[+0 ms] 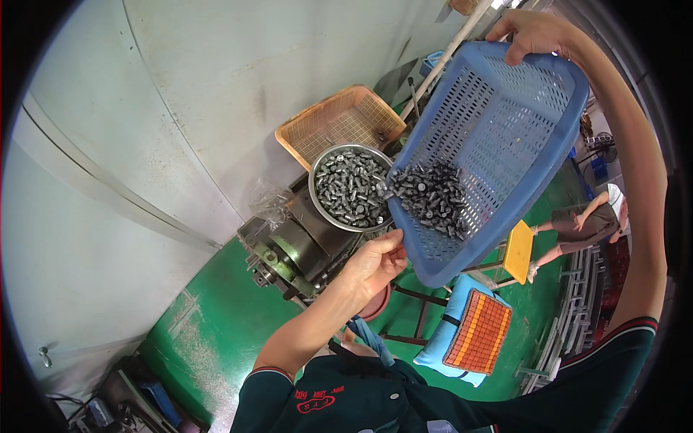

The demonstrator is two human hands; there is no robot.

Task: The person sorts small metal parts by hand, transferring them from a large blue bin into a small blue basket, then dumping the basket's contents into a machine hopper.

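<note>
A blue perforated plastic basket (498,159) is tilted, its lower left corner at the rim of a round metal bowl (315,189). My right hand (538,35) grips the basket's far upper rim, with the arm raised. Down by its near left corner, the curled fingers of my left hand (379,263) hold the edge; part of the fingertips is hidden. Small dark metal parts (433,198), short and bolt-like, are heaped in the basket's low corner. More metal parts (350,184) of the same look fill the bowl.
Behind the bowl stands an orange mesh crate (317,133). A dark green machine (292,249) is under the bowl, beside a pale wall (195,86). On the right are a yellow stool (517,251), a seat with a beaded pad (478,332) and another person (588,224).
</note>
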